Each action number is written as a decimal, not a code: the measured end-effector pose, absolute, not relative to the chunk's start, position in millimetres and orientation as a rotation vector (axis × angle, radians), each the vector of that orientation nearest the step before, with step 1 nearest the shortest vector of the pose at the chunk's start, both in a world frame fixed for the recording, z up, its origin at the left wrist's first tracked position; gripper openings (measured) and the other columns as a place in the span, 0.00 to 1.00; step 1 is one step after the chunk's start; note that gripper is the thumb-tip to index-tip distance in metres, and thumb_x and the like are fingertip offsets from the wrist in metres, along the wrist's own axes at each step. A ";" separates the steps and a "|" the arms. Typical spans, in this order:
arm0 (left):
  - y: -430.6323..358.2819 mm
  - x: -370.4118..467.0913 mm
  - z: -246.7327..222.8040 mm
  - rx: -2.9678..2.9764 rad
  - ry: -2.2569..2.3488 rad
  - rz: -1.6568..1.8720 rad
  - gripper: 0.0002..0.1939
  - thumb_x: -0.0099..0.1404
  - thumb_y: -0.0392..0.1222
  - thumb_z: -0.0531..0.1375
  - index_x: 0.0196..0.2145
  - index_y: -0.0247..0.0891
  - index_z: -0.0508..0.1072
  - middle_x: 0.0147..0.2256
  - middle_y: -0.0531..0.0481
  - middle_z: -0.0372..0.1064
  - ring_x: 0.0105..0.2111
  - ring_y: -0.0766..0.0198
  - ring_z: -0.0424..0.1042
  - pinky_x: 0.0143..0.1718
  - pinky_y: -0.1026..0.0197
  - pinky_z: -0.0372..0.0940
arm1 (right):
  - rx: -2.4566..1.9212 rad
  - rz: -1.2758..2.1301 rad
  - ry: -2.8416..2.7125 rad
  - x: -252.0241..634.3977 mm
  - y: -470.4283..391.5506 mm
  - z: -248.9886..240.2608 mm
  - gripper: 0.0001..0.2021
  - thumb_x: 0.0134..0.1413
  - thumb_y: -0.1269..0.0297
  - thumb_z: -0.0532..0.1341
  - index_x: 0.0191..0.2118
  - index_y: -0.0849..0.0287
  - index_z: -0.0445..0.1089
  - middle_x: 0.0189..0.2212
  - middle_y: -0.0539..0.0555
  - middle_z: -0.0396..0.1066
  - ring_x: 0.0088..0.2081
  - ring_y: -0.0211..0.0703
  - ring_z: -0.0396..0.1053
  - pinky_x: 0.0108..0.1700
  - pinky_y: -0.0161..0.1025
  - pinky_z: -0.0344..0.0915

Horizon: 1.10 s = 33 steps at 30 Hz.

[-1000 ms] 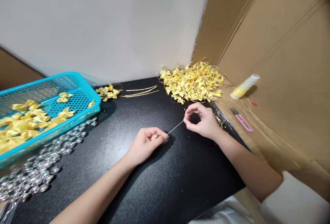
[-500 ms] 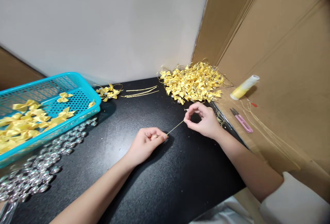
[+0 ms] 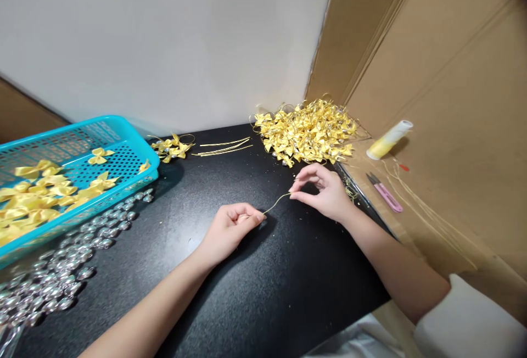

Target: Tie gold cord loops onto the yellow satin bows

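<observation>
One thin gold cord [image 3: 276, 202] spans the two hands above the middle of the black worktop [image 3: 230, 303], bending in a soft curve. The left hand [image 3: 236, 226] is nearly closed, thumb against curled fingers, pinching it at the near left end; the right hand [image 3: 319, 192] grips the far right end between thumb and fingertip, its fingers bowed round a small gap. Far left stands one blue basket [image 3: 150, 167] with yellow bows [image 3: 41, 199] heaped inside, over a dozen, two of them lying apart at its right. Dozens of silver beads [image 3: 61, 275] spread along its near side. Just right of the basket sits one small cluster of bows [image 3: 172, 148], then a few cut strands [image 3: 224, 149], perhaps four, though they overlap. Farther right is one large pile of bows [image 3: 307, 132], too many to count. On the cardboard [image 3: 436, 182] at the right are one yellow-and-white tube [image 3: 389, 139], one pair of pink snips [image 3: 386, 193], one small red piece [image 3: 404, 167] and several long cords [image 3: 428, 216]
</observation>
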<state>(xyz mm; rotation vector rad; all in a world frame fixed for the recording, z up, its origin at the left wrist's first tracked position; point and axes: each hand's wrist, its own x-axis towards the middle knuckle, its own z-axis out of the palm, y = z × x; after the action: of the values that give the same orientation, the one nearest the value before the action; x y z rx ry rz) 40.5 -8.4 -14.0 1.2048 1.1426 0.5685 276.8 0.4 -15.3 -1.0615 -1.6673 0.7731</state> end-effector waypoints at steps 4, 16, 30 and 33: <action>-9.2 41.4 -12.7 1.184 1.146 0.567 0.17 0.51 0.53 0.65 0.24 0.34 0.73 0.13 0.61 0.52 0.15 0.75 0.45 0.16 0.69 0.40 | -1.036 0.763 -1.679 276.0 -1.1 -14.1 0.14 0.48 0.65 0.70 0.37 0.55 0.65 0.28 0.49 0.77 0.31 0.41 0.78 0.42 0.43 0.74; -8.9 41.6 -11.0 1.208 1.154 0.546 0.16 0.52 0.52 0.64 0.24 0.34 0.73 0.13 0.61 0.51 0.15 0.75 0.46 0.16 0.70 0.40 | -1.187 0.350 -1.593 290.8 2.0 -2.6 0.04 0.53 0.68 0.65 0.33 0.55 0.68 0.28 0.49 0.72 0.30 0.40 0.72 0.37 0.40 0.70; -8.4 38.7 -13.2 1.266 1.183 0.475 0.17 0.53 0.52 0.64 0.25 0.33 0.74 0.13 0.60 0.52 0.15 0.75 0.47 0.17 0.70 0.42 | -2.343 -0.530 -1.493 409.4 -80.3 -26.5 0.24 0.57 0.47 0.57 0.42 0.66 0.75 0.39 0.67 0.73 0.41 0.62 0.68 0.41 0.51 0.64; -7.1 38.0 -13.2 1.249 1.200 0.470 0.17 0.53 0.53 0.64 0.25 0.34 0.74 0.13 0.60 0.52 0.15 0.74 0.47 0.17 0.69 0.41 | -2.424 -0.484 -1.478 410.5 -78.7 -28.6 0.23 0.57 0.47 0.56 0.39 0.65 0.76 0.39 0.67 0.72 0.40 0.61 0.67 0.38 0.49 0.62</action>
<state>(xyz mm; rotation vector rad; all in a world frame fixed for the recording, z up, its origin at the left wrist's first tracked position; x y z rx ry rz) 38.0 -7.1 -13.2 1.2491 1.2005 0.4699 410.5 -78.7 -28.6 -2.4239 -1.4776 -0.4838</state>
